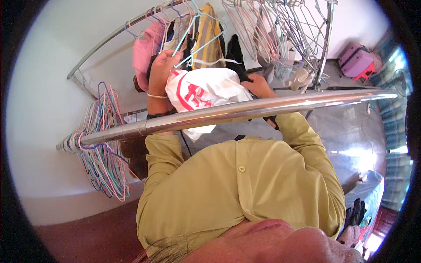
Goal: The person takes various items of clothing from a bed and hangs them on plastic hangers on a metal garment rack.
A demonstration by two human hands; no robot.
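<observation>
My left hand [167,64] grips the lower corner of a light blue clothes hanger [188,36], which slants up toward the far rail. Below that hand hangs a white garment or bag [210,83] with red print; which of the two it is, I cannot tell. My right hand [260,86] is closed around dark cloth [239,67] at the white item's right edge, its thumb against the white material. A near metal rail [230,110] crosses in front of both forearms and hides part of the white item.
The far rail [108,39] carries a pink garment [146,56], a yellow-and-grey striped garment [207,39] and many hangers [279,29]. More hangers [105,157] cluster at the near rail's left end. A purple suitcase [355,60] stands by the far wall at right.
</observation>
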